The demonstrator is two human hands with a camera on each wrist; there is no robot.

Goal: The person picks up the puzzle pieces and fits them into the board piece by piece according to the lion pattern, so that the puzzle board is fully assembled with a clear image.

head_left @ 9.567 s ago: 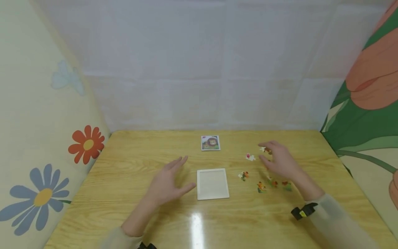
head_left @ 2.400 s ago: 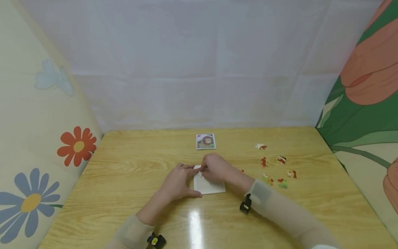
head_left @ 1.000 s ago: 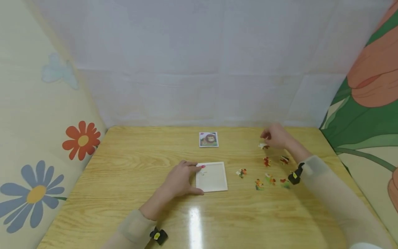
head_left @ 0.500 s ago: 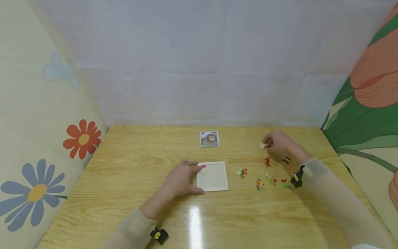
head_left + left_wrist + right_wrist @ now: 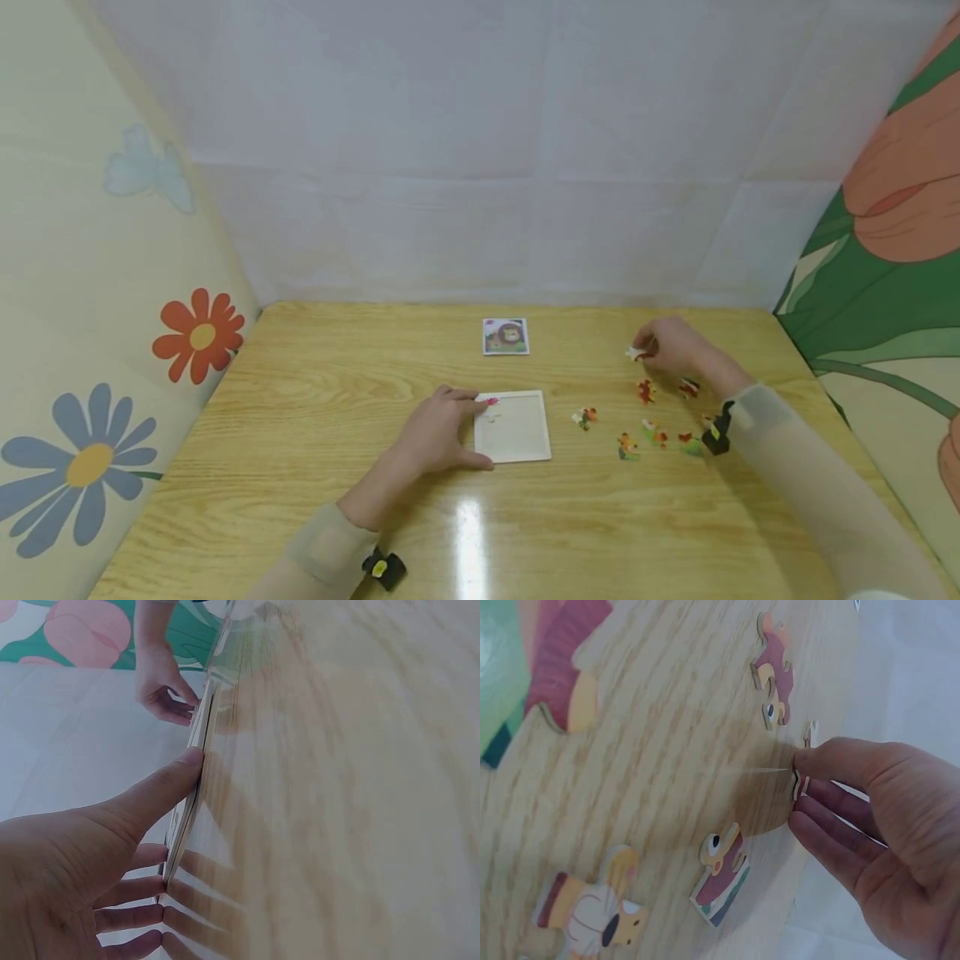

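My left hand (image 5: pixel 435 433) rests at the left side of a white square puzzle frame (image 5: pixel 547 429), thumb along its near edge and forefinger at its far left corner. In the left wrist view the straight thumb and fingers (image 5: pixel 131 889) touch the frame's edge. A puzzle piece with a pink patch (image 5: pixel 492 402) lies inside that far left corner, partly under the forefinger. At the back right my right hand (image 5: pixel 675 346) pinches a white and dark red puzzle piece (image 5: pixel 635 353) between thumb and fingers, close over the table; its fingers hide part of it.
Several loose puzzle pieces lie right of the frame, among them an orange and white piece (image 5: pixel 584 417), a red one (image 5: pixel 646 391) and a lion-face piece (image 5: pixel 596 911). A lion picture card (image 5: pixel 506 337) lies behind the frame. A white curtain (image 5: pixel 510 208) hangs behind the table.
My right hand has left the pink-patched piece in the frame's corner, moved to the back right and taken hold of another piece. My left hand has stayed at the frame's left side.
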